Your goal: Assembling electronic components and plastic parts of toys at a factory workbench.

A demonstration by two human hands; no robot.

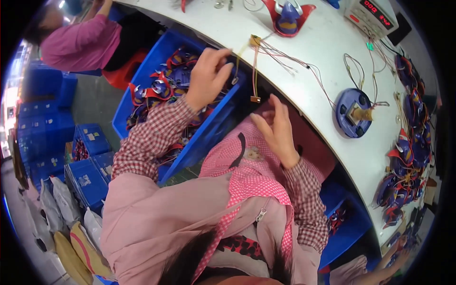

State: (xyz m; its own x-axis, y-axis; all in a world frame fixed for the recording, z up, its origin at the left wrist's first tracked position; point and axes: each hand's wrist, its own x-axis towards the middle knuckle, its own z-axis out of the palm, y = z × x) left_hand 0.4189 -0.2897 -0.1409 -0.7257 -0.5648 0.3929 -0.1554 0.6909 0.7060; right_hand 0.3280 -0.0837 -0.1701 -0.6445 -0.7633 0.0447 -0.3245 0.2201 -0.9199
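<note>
My left hand (pixel 209 78) is above a blue bin (pixel 124 107) close to the table edge, its thumb and forefinger apart with nothing seen between them. My right hand (pixel 278 130) hovers over my lap, fingers spread and holding nothing. A small circuit board (pixel 255 41) rests at the edge of the white table (pixel 327 61). Thin wires (pixel 280 54) run from it across the tabletop. Others dangle over the edge, one ending in a small connector board (pixel 255 99) near my right fingertips, another in a small round part (pixel 235 80) beside my left thumb.
Purple-and-red toy parts (pixel 159 88) fill the bin. On the table are a round purple shell (pixel 343 121) with wires, a winged toy piece (pixel 287 21), a power supply (pixel 373 18) and a row of toy parts (pixel 403 147). Another person (pixel 83 42) sits at far left.
</note>
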